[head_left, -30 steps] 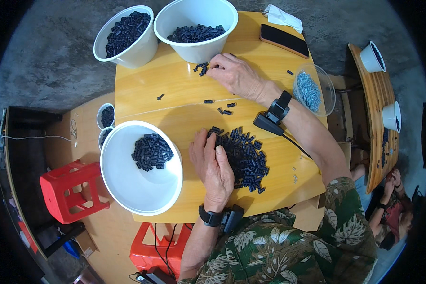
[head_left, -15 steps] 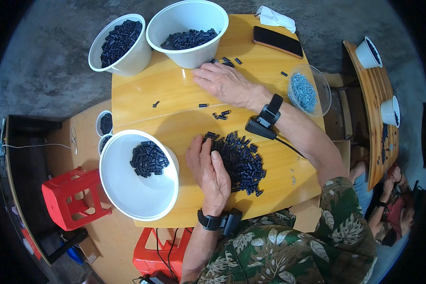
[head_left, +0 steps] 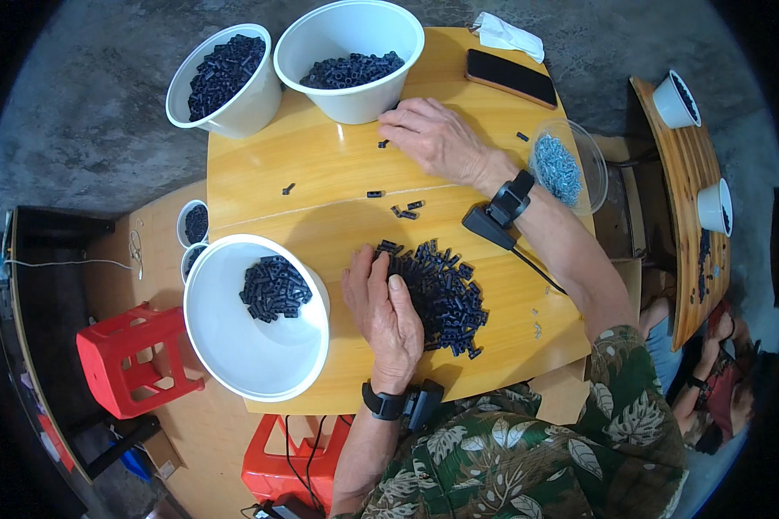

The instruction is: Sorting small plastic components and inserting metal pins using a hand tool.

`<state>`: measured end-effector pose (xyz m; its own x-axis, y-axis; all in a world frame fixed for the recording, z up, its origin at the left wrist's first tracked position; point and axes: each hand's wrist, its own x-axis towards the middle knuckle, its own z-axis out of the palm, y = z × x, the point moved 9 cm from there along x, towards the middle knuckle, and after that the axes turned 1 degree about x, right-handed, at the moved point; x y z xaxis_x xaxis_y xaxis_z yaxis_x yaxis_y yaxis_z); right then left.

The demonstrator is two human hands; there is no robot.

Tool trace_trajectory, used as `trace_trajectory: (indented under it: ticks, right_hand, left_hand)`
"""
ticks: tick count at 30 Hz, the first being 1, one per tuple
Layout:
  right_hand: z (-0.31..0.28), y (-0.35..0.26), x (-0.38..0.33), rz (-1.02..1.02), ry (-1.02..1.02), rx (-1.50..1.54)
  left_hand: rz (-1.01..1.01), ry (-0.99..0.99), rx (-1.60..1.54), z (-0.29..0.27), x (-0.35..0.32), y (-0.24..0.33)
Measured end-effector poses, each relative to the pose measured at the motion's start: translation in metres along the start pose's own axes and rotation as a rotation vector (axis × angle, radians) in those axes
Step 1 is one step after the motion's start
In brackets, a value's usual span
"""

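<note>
Black pile [head_left: 448, 298] of short plastic-looking pieces, on the tabletop [head_left: 320, 173] toward its near edge, right of the middle; each piece probably light and stiff, not fragile; smooth sides likely a bit slippery, apt to roll; best taken singly across the middle of the barrel with thumb and fingertip, or swept up as a loose heap with a cupped palm.

Pieces looked dark, stubby, tube-like, all much alike; they lay jumbled at every angle, thick in the centre, thinning to strays at the rim; a few loose bits [head_left: 375, 194] sat apart, farther toward the tabletop's far edge.

Left hand [head_left: 383, 313] lay along the pile's left side, fingers together and slightly curved, thumb a little apart, not clasped round anything visible; right hand [head_left: 433, 138] was by the foot of a white bowl [head_left: 348, 104] at the far edge, fingers bent downward; fingertips were partly hidden, so could not tell if they pinched a piece; one stray [head_left: 383, 144] lay just beside them.

Large white basin [head_left: 242, 368] at the left edge held more of the same; clear tub [head_left: 595, 173] of silvery screws stood at the right edge.
</note>
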<state>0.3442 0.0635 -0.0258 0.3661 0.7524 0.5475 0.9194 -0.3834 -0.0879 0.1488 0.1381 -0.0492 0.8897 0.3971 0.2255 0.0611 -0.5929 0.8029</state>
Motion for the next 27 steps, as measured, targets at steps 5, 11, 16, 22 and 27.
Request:
trace_trajectory:
  ticks: [5,11,16,22,27]
  right_hand:
    - [0.010,-0.018,0.006,-0.114,-0.046,0.036]
    - [0.012,0.000,-0.002,-0.002,-0.058,0.058]
    - [0.005,0.013,-0.005,0.033,-0.047,-0.004]
    - [-0.003,0.014,-0.005,0.067,-0.002,-0.007]
    - [-0.012,-0.013,-0.006,0.109,0.013,0.171]
  left_hand:
    - [-0.010,0.006,-0.006,0.000,0.000,0.000]
    - [-0.012,0.019,0.014,-0.001,-0.001,0.000]
    - [-0.005,0.013,0.011,-0.002,0.000,-0.001]
    - [-0.014,0.015,-0.007,0.000,-0.001,-0.002]
    - [-0.041,0.015,-0.032,-0.002,-0.001,-0.002]
